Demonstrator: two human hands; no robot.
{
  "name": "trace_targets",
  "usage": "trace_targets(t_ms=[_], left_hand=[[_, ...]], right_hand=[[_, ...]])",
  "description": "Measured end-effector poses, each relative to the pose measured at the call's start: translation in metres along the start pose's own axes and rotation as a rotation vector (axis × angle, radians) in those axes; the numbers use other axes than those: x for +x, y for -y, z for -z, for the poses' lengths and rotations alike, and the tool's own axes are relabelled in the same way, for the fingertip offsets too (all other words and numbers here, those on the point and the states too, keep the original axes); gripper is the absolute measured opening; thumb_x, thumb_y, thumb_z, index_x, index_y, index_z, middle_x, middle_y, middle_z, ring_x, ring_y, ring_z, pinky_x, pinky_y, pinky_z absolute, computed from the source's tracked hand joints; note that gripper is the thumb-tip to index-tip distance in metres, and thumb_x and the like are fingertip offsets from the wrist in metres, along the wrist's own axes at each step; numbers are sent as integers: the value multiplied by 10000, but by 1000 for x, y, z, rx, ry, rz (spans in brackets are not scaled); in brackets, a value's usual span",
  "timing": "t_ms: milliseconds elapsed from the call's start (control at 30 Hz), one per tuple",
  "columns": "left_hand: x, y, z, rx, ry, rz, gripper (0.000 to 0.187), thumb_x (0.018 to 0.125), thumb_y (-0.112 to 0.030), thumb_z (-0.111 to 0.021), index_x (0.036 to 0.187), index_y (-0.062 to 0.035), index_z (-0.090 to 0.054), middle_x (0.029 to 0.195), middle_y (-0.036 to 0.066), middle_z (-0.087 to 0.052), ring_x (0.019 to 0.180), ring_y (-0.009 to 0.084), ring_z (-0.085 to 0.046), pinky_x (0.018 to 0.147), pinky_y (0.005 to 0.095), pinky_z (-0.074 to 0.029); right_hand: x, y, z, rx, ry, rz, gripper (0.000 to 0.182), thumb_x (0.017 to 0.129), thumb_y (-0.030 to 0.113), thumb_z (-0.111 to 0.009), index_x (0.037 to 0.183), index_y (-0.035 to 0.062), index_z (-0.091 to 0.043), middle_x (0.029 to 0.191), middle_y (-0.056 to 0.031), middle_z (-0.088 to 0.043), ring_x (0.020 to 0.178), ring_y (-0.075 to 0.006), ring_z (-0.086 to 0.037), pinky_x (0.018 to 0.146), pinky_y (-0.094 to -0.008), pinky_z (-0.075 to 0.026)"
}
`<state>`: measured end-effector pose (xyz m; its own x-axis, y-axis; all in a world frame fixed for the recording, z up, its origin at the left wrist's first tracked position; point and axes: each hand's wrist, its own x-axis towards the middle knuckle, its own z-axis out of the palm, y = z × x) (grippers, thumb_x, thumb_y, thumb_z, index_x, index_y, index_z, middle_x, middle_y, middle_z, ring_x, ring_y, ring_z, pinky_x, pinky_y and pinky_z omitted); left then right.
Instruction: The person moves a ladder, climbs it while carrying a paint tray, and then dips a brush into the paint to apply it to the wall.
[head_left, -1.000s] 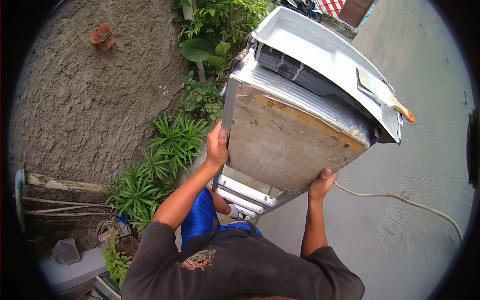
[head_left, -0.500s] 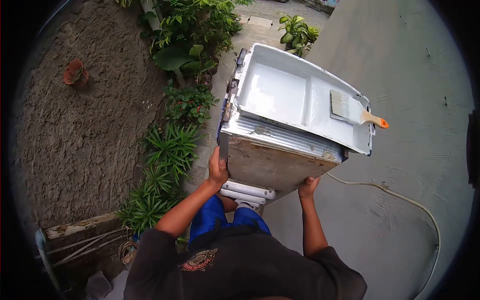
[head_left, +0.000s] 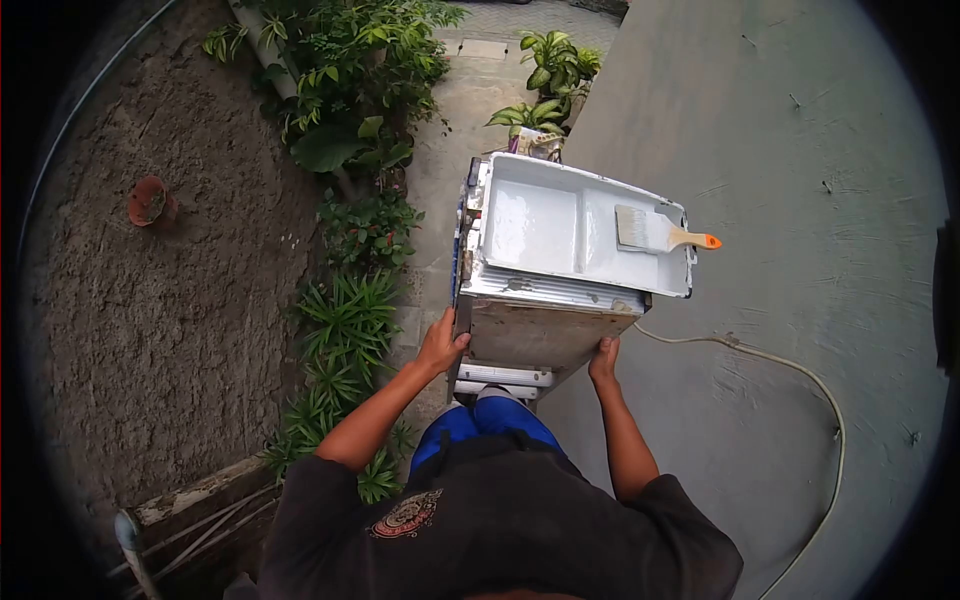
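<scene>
A metal stepladder (head_left: 545, 335) stands in front of me, its worn top end facing up. My left hand (head_left: 443, 343) is closed around its left side rail. On the opposite side my right hand (head_left: 604, 362) grips the right rail, thumb up and the other fingers mostly hidden. Resting on the ladder top is a white paint tray (head_left: 535, 225) with wet white paint in its left part. Across the tray's right part lies a flat paintbrush (head_left: 660, 232), bristles coated white, its orange-tipped handle sticking out over the rim. Neither hand touches tray or brush.
To the left, green plants (head_left: 345, 310) line a rough brown wall (head_left: 200, 330) with a small clay pot (head_left: 150, 201). A pale hose (head_left: 800, 368) curves along the grey surface (head_left: 740, 450) on the right. Potted leafy plants (head_left: 550, 75) stand ahead beside the path.
The ladder top, with tray and brush, sits lower and farther left in view. Both hands still grip the rails. More of the path and plants ahead shows.
</scene>
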<state>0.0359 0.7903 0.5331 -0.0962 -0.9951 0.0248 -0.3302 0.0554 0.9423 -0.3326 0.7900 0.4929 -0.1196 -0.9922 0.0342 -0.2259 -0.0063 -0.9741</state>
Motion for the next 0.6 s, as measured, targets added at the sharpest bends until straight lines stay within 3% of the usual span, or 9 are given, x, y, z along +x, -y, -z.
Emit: trace_targets(t_ms=[133,200,267,367,400,433,467,567,600], left_hand=[[5,-20,14,62,76,11,636,879,-527,-569,1149,36,-445,959,289,-627,923,498,-591,802,495,-462],[4,-14,14,45,89,20,644,875,-520,-577,1182,36,-467,993,284,-636,968,484,-602,832,478,-471],[7,-13,14,-27,68,-51,664,883,-534,-554,1212,38,-484,1013,264,-645,994,462,-620,845,460,-478],[10,-18,10,-342,-36,-27,707,967,-603,-330,1086,57,-554,935,172,-665,889,258,-654,804,380,-492],[10,19,5,-334,-27,2,734,967,-621,-330,1070,69,-556,929,130,-669,863,210,-639,787,360,-494],[10,57,-5,-375,-98,53,715,981,-615,-313,1094,46,-560,908,123,-671,824,212,-642,786,349,-503],[16,63,-16,-489,-341,232,651,1002,-587,-294,1125,-9,-565,871,92,-675,771,175,-636,711,319,-504],[58,9,12,-876,-309,425,597,1015,-568,-290,1148,-55,-564,828,47,-667,722,139,-620,633,285,-473],[71,-8,23,-832,-305,419,613,999,-601,-309,1139,-65,-571,835,25,-671,699,106,-603,600,254,-436]], right_hand=[[10,-6,5,-30,-33,44,837,915,706,-391,1237,-58,-500,1154,-182,-581,1083,-284,-547,957,-396,-403],[7,37,0,-64,-79,-33,839,908,709,-398,1212,-64,-520,1122,-180,-607,1050,-283,-569,936,-399,-422],[15,40,-4,-43,-75,107,833,909,708,-390,1191,-62,-543,1093,-180,-625,1046,-286,-580,935,-399,-430],[12,53,1,-49,30,61,805,933,685,-379,1215,-53,-532,1109,-184,-628,1056,-292,-585,936,-396,-436],[14,52,3,-62,56,52,794,941,675,-377,1220,-52,-531,1110,-184,-629,1063,-288,-585,943,-395,-434],[15,61,3,-76,41,58,768,952,651,-388,1230,-52,-524,1121,-185,-626,1072,-285,-582,951,-395,-430],[12,69,3,-87,29,57,742,964,627,-399,1241,-51,-516,1133,-187,-623,1082,-281,-580,959,-395,-426],[12,64,7,-101,81,-32,701,978,587,-427,1268,-48,-491,1167,-189,-611,1109,-279,-569,987,-398,-414],[13,61,8,-103,74,-14,701,978,587,-427,1268,-48,-491,1167,-189,-611,1109,-279,-569,987,-398,-414]])
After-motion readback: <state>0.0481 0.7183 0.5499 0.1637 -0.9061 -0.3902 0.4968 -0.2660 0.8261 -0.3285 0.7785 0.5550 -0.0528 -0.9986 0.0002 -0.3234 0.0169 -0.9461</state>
